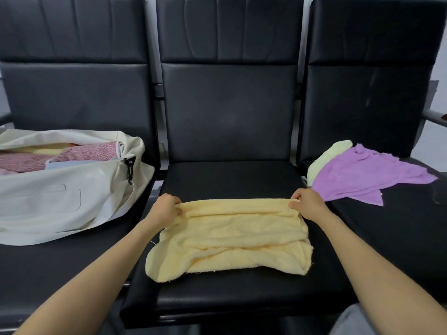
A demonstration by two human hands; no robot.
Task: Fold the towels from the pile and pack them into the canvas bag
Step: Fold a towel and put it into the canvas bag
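Three black padded seats stand side by side and fill the frame. On the middle seat (229,175), low in the centre, lies a pale yellow towel (232,235). It is doubled over, its layers rumpled and its near edge uneven.

A person's two bare arms reach in from the bottom corners. The left hand (165,209) grips the towel's far left corner, with the fingers curled round the cloth. The right hand (306,201) pinches the far right corner between thumb and fingers. The hands are well apart, and the towel's far edge runs straight between them.

At the left of the frame, a cream canvas bag (60,201) slumps on the left seat (60,262) with its mouth open. Inside it shows a folded pink patterned towel (94,151), with a strip of pale yellow cloth behind it and a light blue cloth (72,164) in front. A black clip (129,168) hangs at the bag's right end.

At the right of the frame, on the right seat (399,226), a purple towel (362,175) lies loosely spread. It overlaps a pale green towel (326,158), which peeks out along its left side. The purple towel's near edge lies close to the right hand.
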